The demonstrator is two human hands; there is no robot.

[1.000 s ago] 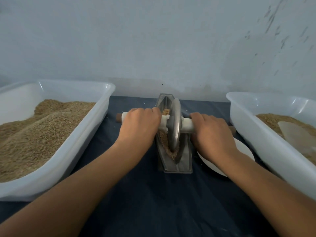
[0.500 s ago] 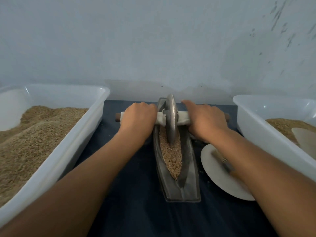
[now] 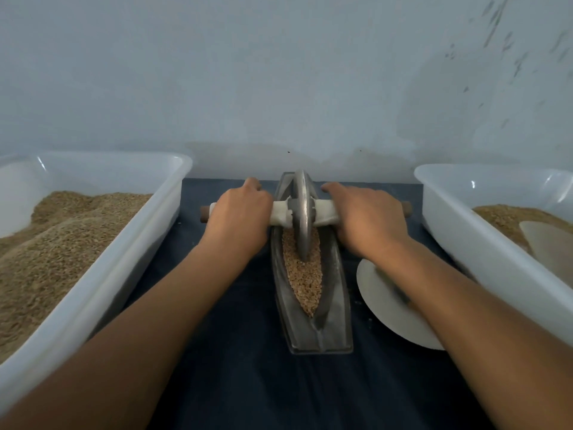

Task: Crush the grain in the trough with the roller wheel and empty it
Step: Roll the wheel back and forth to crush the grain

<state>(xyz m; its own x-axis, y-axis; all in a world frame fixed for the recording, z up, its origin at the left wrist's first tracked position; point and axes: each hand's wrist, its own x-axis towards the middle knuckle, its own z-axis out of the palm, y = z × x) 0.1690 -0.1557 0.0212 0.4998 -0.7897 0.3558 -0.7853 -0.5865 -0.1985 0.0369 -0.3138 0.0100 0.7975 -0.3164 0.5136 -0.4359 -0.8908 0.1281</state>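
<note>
Where the dark cloth-covered table (image 3: 235,383) meets the pale wall, two white plastic tubs stand on it: a left tub (image 3: 102,274) at nine o'clock heaped with whole grain, and a right tub (image 3: 483,243) at three o'clock holding a shallower layer of grain and one pale scoop (image 3: 548,243). Between the tubs lies one boat-shaped metal trough (image 3: 338,293), running from six toward twelve o'clock, with a bed of grain (image 3: 305,280) along its groove. One white plate (image 3: 384,308) lies just beside the trough at four o'clock, partly under the right forearm. One metal roller wheel (image 3: 303,212) stands upright on edge in the far half of the trough, its rim down in the grain. A single axle crosses it from nine to three o'clock, wrapped in white cloth near the wheel, with brown wooden ends showing. Two forearms reach in from the near edge. The left hand (image 3: 240,217) is curled over the axle left of the wheel, gripping it, knuckles up. The right hand (image 3: 369,218) grips the axle on the right, fingers wrapped forward over it.
</note>
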